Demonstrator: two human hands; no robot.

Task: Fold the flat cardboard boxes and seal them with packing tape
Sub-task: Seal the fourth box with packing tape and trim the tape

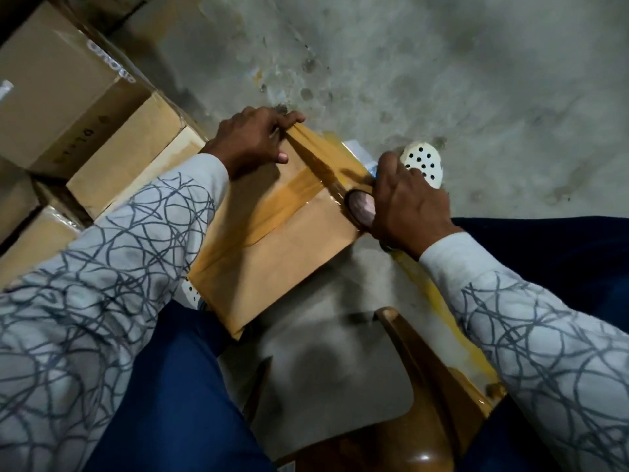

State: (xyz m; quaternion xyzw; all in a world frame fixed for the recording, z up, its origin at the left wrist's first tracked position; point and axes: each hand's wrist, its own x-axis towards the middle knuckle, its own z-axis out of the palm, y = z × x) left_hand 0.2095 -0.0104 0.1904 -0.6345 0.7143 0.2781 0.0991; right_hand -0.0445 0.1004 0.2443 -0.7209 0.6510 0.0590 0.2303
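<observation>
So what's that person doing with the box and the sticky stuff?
A person is taping a cardboard box shut. The left hand pinches the end of the brown tape at the box's far edge. The right hand grips the tape roll and stretches the strip across the top. A stack of other boxes sits to the left.

The box point(272, 253) is tan with shiny brown tape point(306, 185). The sleeves point(102, 284) are grey with dark scribbly lines. The trousers point(177, 403) are blue. The shoe point(423, 161) is white with black holes.
</observation>
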